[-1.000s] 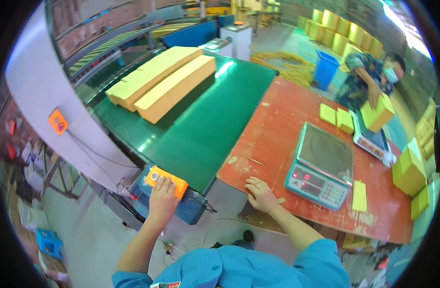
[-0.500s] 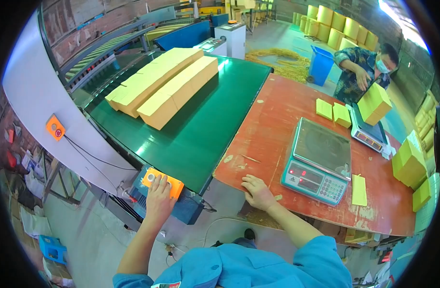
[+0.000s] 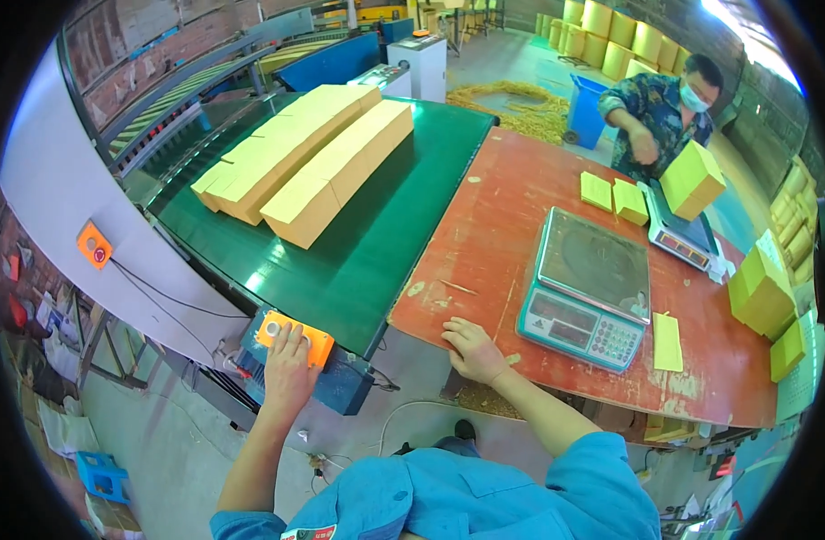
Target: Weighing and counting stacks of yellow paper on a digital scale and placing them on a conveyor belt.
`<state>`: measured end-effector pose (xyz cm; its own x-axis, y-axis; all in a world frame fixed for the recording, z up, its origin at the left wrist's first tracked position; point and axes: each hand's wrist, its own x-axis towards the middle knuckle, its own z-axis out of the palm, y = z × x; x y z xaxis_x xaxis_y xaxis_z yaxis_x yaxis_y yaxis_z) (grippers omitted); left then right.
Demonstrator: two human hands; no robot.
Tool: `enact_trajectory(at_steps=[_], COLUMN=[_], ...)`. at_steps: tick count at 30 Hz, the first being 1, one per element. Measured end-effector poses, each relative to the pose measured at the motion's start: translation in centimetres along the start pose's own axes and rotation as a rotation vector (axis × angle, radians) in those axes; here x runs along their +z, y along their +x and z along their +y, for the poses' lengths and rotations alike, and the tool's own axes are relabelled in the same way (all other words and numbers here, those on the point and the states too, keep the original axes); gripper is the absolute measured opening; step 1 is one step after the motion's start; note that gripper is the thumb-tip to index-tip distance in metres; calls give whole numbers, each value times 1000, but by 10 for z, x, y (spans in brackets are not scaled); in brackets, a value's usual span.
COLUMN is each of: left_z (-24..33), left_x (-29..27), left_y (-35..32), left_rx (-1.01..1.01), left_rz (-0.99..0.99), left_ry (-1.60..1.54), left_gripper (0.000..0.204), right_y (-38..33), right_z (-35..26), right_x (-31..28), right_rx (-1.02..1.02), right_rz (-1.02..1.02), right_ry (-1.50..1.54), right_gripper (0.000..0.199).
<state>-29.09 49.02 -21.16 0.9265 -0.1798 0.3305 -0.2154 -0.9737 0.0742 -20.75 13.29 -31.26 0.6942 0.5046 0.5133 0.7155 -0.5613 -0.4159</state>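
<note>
My left hand (image 3: 289, 364) lies over an orange push-button box (image 3: 315, 346), its fingers stretched across the top. That box sits on a blue housing at the near corner of a green conveyor belt (image 3: 358, 243). Two long rows of yellow paper stacks, a rear row (image 3: 282, 144) and a front row (image 3: 340, 175), lie side by side on the belt. At the near left edge of the red table (image 3: 466, 234), my right hand (image 3: 474, 349) rests with fingers extended, holding nothing. To its right stands a teal digital scale (image 3: 583, 297) with a bare metal pan.
Across the table, a masked co-worker (image 3: 651, 112) stands behind a second scale (image 3: 682, 236) bearing a yellow paper stack (image 3: 692, 180). More yellow stacks (image 3: 762, 288) line the right edge. A yellow slip (image 3: 667, 342) lies beside the teal scale. A blue bin (image 3: 586, 110) stands behind.
Both paper rows have shifted slightly toward me along the belt. The co-worker's hand has drawn back from the stack on the far scale. My hands stay in place while the view shifts slightly.
</note>
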Motion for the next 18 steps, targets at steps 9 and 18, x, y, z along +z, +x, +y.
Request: enact_trajectory(at_steps=[9,18], left_z=[-2,1], left_x=[1,-3], left_y=[-2,0], left_rx=[-29,15], left_rz=[-17,-22], left_ry=[-21,-17], left_gripper=[56,57], right_y=[-1,-4], right_z=[2,4], right_x=[3,3], right_rx=[3,-6], right_rz=[4,3], right_ry=[3,-20], right_gripper=[30,30])
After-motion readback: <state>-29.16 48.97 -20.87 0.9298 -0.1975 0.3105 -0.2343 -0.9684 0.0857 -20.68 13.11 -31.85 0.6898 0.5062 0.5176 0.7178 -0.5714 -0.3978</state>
